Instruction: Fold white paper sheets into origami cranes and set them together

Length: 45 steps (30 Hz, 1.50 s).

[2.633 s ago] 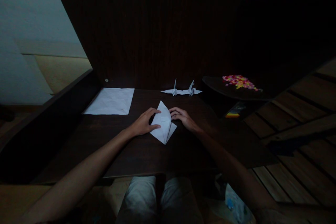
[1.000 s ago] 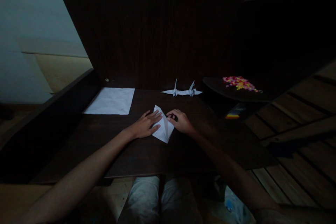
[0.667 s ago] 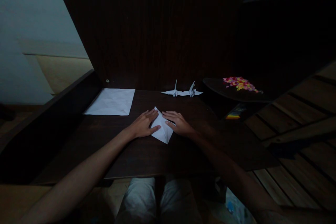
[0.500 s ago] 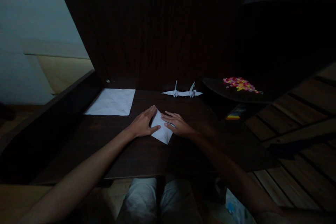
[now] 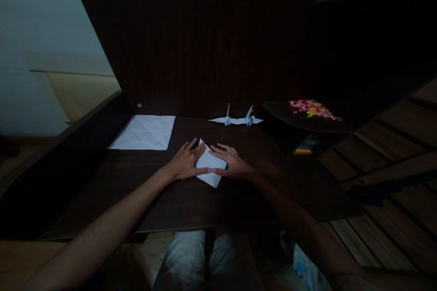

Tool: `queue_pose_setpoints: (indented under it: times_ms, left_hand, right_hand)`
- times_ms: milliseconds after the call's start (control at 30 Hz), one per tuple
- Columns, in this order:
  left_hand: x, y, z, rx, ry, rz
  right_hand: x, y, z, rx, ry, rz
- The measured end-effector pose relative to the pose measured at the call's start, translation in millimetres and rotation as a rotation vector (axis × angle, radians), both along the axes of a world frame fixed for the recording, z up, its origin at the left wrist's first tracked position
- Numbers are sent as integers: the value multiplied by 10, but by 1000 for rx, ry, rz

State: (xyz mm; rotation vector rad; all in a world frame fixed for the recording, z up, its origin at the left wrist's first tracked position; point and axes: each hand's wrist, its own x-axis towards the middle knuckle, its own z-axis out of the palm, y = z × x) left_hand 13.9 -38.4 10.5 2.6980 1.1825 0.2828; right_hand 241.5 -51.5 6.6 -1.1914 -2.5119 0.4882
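Observation:
A small piece of folded white paper (image 5: 208, 160), roughly diamond-shaped with creases, lies flat on the dark wooden desk (image 5: 164, 209). My left hand (image 5: 187, 160) rests along its left side, fingers spread, with the fingertips at the upper left edge and the thumb across the lower part. On the right side my right hand (image 5: 232, 161) lies with fingers apart, touching the paper's edge. Both thumb tips meet near the middle crease. Beyond the hands stand two white origami cranes (image 5: 237, 121) side by side against the back panel.
Flat white paper (image 5: 145, 132) lies at the back left. A curved shelf (image 5: 283, 111) on the right bears a pile of small pink, red and yellow pieces (image 5: 314, 109). Below it sits a yellow-and-orange item (image 5: 303, 151). A raised side board (image 5: 68, 141) bounds the desk's left.
My left fingers have spread and drawn back from the paper's top corner. Both thumbs have moved down and together over the crease. The paper has barely shifted.

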Motion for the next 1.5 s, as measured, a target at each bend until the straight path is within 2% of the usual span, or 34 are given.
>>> queue_pose_setpoints:
  times_ms: [167, 300, 433, 567, 700, 833, 967, 1133, 1233, 1400, 1500]
  left_hand:
    - [-5, 22, -15, -46, -17, -24]
    - [-13, 43, -19, -83, -88, -92]
    - [-10, 36, 0, -105, -178, -135]
    - [-3, 24, 18, -124, -262, -161]
    - [0, 20, 11, -135, -329, -168]
    - [13, 11, -5, -121, -407, -177]
    - [35, -7, 14, -81, -500, -163]
    - [33, -4, 17, -26, -540, -91]
    - [20, 11, -16, -29, -532, -86]
    - [34, -8, 22, -37, -545, -82]
    - [49, -42, 89, -55, -533, -26]
  right_hand:
    - [-28, -15, 16, -69, 187, -99]
    - [-26, 31, -16, -126, 423, -79]
    - [-37, 76, -43, -285, 696, -68]
    - [-44, 93, -49, -421, 859, -68]
    - [-48, 114, -69, -446, 932, -61]
    - [-74, 114, -68, -404, 978, -74]
    - [-117, 68, -34, -406, 1039, -131]
    - [-159, 8, -12, -622, 1179, -201]
    - [-162, 2, -17, -704, 1200, -180]
    - [-140, 19, -40, -691, 1177, -90]
    - [-129, 8, -26, -616, 1091, -44]
